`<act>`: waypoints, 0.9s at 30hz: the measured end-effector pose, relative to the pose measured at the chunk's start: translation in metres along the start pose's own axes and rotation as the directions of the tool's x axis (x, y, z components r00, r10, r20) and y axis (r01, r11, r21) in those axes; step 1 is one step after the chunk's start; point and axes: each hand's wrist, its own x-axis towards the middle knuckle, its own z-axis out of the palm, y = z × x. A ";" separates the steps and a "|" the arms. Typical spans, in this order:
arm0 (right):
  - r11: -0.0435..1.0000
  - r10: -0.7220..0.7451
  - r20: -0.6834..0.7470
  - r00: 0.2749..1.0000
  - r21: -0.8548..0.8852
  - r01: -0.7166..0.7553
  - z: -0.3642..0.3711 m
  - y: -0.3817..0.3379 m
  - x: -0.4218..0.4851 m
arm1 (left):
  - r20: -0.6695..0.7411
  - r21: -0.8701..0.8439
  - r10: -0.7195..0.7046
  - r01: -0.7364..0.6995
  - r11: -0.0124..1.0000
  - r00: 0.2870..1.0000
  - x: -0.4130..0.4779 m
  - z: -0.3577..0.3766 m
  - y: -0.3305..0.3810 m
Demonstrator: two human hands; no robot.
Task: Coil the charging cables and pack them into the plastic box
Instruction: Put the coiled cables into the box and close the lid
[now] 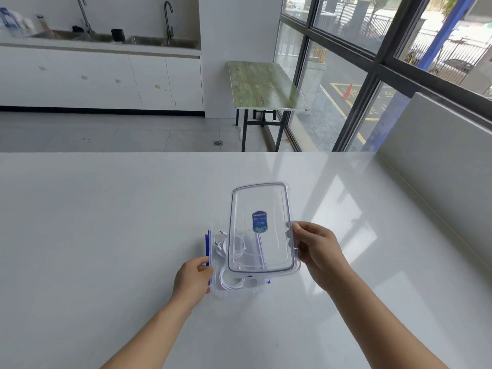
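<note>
A clear plastic box point(216, 284) with blue clasps rests on the white table, and white charging cables point(226, 282) lie coiled inside it. My left hand point(193, 279) grips the box's left side at the blue clasp. My right hand point(316, 251) pinches the right edge of the clear lid point(262, 201), which has a blue label in its middle. The lid hovers tilted over the box, shifted to the right and covering most of it. The cables show through the lid and in the uncovered left strip of the box.
The white table point(106, 235) stretches wide around the box, with a low white wall point(439, 161) along its right side. Beyond the table's far edge stand a green-topped folding table point(263, 86), a sink counter point(101, 46) and large windows.
</note>
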 end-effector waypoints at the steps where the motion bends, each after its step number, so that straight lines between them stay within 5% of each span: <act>1: 0.998 0.057 0.033 0.998 0.025 -0.058 0.003 0.010 0.005 | 0.011 -0.024 -0.019 0.019 1.000 1.000 0.003 -0.001 -0.003; 7: 0.964 0.240 0.046 0.970 0.104 -0.243 0.015 0.056 0.034 | 0.068 -0.195 -0.108 0.119 0.973 0.992 0.014 -0.003 -0.016; 12: 0.957 0.289 -0.020 0.957 -0.001 -0.289 0.018 0.080 0.054 | 0.121 -0.266 -0.096 0.126 0.956 0.988 0.012 -0.003 -0.015; 23: 0.906 0.105 -0.190 0.976 -0.387 -0.173 0.030 0.093 0.066 | 0.125 -0.330 -0.111 0.147 0.932 0.986 0.011 -0.002 -0.017; 27: 0.849 0.070 -0.187 0.980 -0.504 -0.157 0.033 0.093 0.064 | 0.079 -0.225 -0.058 0.075 0.971 0.995 0.010 0.002 -0.017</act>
